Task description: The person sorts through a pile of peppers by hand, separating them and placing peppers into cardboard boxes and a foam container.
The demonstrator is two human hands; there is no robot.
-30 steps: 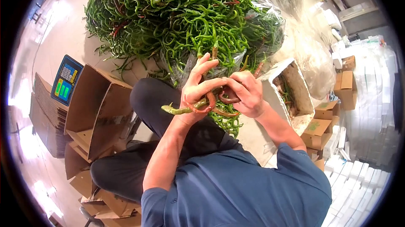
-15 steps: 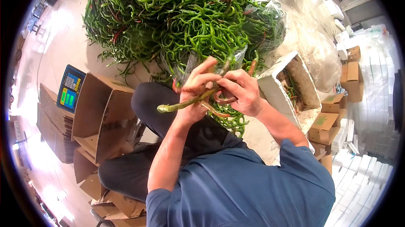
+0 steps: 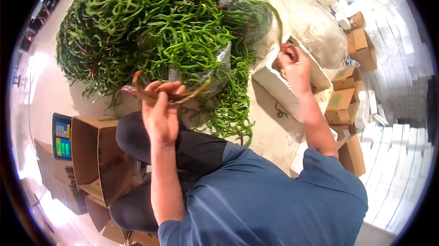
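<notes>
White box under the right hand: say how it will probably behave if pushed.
The white box would probably keep its shape, since its walls look thick and straight-edged. It looks like foam, so it may be light for its size, though the right hand hides part of the inside. Its flat sides suggest sliding rather than rolling.

Long, thin, curved reddish-brown and olive chili peppers [image 3: 197, 92] lie across the fingers of the left hand [image 3: 161, 111], left of the frame's centre; one bends upward at its left end, and another reaches right to a yellowish tip. In the upper right of the frame, a long, slender, yellow-green chili pepper [image 3: 277, 20] rises from the right hand [image 3: 296, 68], arching left at its top. A glossy dark-red curled chili pepper [image 3: 288, 49] is looped at the same fingertips, above the white, soil-stained foam box [image 3: 279, 91], which sits tilted with its open top facing up.
</notes>
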